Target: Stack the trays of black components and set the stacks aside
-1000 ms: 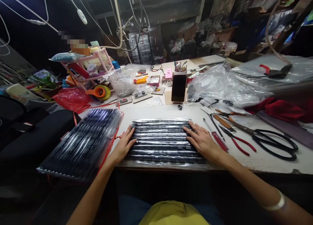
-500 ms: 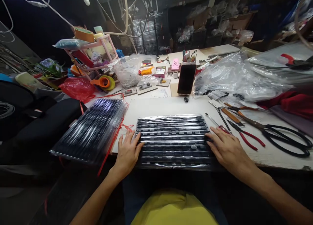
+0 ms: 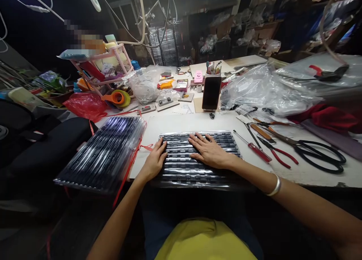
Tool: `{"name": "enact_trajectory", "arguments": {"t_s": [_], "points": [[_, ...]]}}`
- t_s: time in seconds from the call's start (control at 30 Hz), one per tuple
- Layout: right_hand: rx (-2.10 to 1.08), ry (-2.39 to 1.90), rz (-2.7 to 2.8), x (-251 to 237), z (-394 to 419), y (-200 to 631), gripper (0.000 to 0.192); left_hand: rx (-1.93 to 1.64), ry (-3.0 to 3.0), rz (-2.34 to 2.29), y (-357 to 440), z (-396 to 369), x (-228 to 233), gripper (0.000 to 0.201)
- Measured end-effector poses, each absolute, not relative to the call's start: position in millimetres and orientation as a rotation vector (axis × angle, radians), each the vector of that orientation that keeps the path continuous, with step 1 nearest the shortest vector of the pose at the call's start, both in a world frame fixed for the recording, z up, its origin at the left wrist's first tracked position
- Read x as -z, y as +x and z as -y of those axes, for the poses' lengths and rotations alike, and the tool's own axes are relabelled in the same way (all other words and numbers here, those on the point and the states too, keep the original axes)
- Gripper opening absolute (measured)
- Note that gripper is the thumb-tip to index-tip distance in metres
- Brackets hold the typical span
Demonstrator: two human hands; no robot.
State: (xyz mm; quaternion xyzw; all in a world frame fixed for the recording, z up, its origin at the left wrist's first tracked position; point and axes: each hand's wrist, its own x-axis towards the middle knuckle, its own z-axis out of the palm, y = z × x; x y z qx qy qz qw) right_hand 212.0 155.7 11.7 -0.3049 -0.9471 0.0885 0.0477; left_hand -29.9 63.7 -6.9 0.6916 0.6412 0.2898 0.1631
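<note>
In front of me a clear plastic tray with rows of dark parts lies at the table's near edge. My left hand rests along its left edge, fingers stretched out. Flat across the upper middle of the same tray lies my right hand, its fingers spread and covering some rows. To the left, a stack of similar trays lies at a slant, with red ribbon along its right side. Part of the near tray's left edge is hidden under my left hand.
Right of the tray lie a red-handled screwdriver, red pliers and large black scissors. A phone stands upright behind it. Plastic bags are heaped at the right; a pink rack stands back left.
My right hand has moved left from the tray's right edge onto its upper middle. My left hand has shifted slightly up along the left edge. The view has turned slightly right.
</note>
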Motion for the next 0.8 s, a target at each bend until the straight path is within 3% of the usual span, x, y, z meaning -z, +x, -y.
{"name": "enact_trajectory", "arguments": {"t_s": [0.1,0.27,0.47,0.57,0.67,0.8], "points": [[-0.257,-0.968,2.879,-13.4,-158.9,222.7,0.066,-0.854,1.926,-1.798,-33.8,-60.5,4.0,0.048],[-0.101,-1.453,2.423,4.5,-133.3,293.2,0.055,-0.865,1.919,-1.807,-35.2,-11.0,6.0,0.053],[-0.887,-1.432,1.706,1.4,-93.5,319.0,0.049,-0.692,2.178,-1.862,-18.3,11.1,12.3,0.096],[-1.139,-1.229,1.306,-22.7,-94.3,314.2,0.038,-0.733,2.182,-1.904,-15.1,6.5,15.9,0.095],[-1.196,-0.923,1.131,-47.0,-102.0,312.6,0.029,-0.926,2.064,-1.935,-17.2,5.6,20.8,0.088],[-1.134,-0.78,1.623,-56.0,-115.0,288.2,0.034,-1.223,1.855,-1.786,-21.8,9.2,24.7,0.084]]}}
